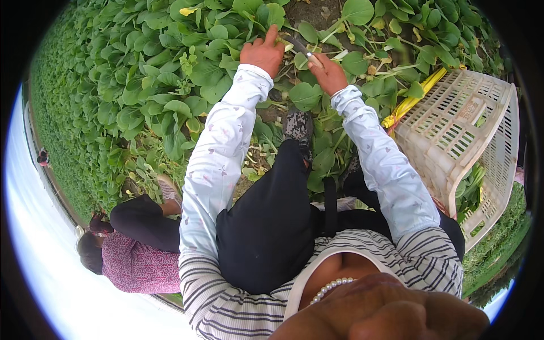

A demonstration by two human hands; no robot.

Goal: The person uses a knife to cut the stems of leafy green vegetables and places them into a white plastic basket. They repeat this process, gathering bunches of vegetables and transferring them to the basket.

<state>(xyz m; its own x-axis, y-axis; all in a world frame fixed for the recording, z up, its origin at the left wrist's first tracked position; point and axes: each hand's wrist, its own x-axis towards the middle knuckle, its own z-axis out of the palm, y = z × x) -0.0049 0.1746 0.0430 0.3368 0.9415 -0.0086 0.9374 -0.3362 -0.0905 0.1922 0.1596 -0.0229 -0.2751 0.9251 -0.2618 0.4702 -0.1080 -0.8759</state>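
Note:
My right hand [329, 76] grips the pale wooden handle of a small knife [299, 47]. Its dark blade points up and left, towards the stems near my left hand. The left hand [264, 52] is at the edge of dense leafy greens [221, 55], back of the hand upward and index finger stretched towards the base of a plant. Whether its fingers grip a stem is hidden by the hand. Cut or fallen leaves and stalks [335, 55] lie on the soil around the blade.
A white slatted plastic crate [450, 123], tilted, holds some greens [469, 187] at my right; yellow strapping [414, 100] is at its edge. Another person [140, 259] in a patterned red top crouches at my left. A distant person [43, 158] is by the field edge. My shoe [298, 127] stands among leaves.

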